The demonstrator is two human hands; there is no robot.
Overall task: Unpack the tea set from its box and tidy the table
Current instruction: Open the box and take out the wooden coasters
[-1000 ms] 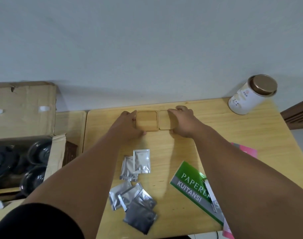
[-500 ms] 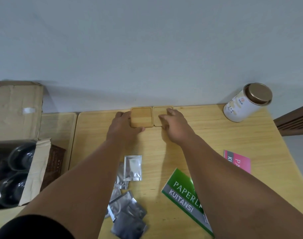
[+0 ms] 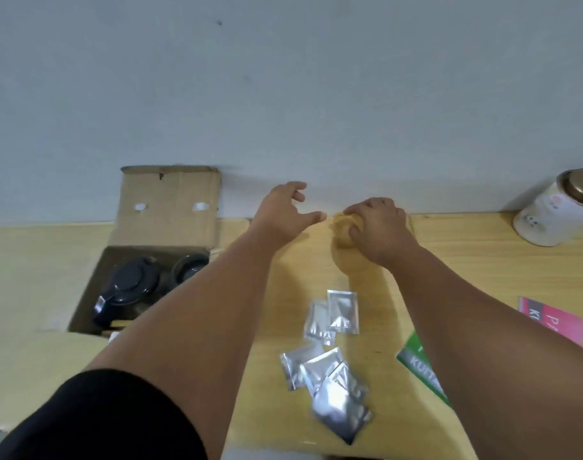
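- Your left hand [image 3: 285, 210] is raised above the far edge of the table [image 3: 466, 260], fingers spread and curled, holding nothing.
- Your right hand [image 3: 379, 227] rests palm down near the far edge of the table, fingers bent over wooden coasters [image 3: 341, 234]; whether it grips them or only presses on them cannot be told.
- Only a blurred, pale wood-coloured patch of the coasters shows at the left of the right hand; their count and outline are not readable.
- At your left stands the cardboard box [image 3: 165, 224], open, its rear flap upright against the wall.
- Inside the box lies a dark glossy teapot [image 3: 127, 287] with a round lid and a spout pointing toward you.
- Just beyond the teapot, in the same box, sits a dark round cup [image 3: 188, 268].
- Silver foil sachets [image 3: 330, 363] lie scattered on the table between your forearms, several overlapping.
- Near your right forearm lie a green booklet [image 3: 419, 363] and a pink booklet [image 3: 549, 318], both partly covered by the arm.
- At the far right corner of the table stands a white canister [image 3: 549, 214] with a bronze-coloured lid.
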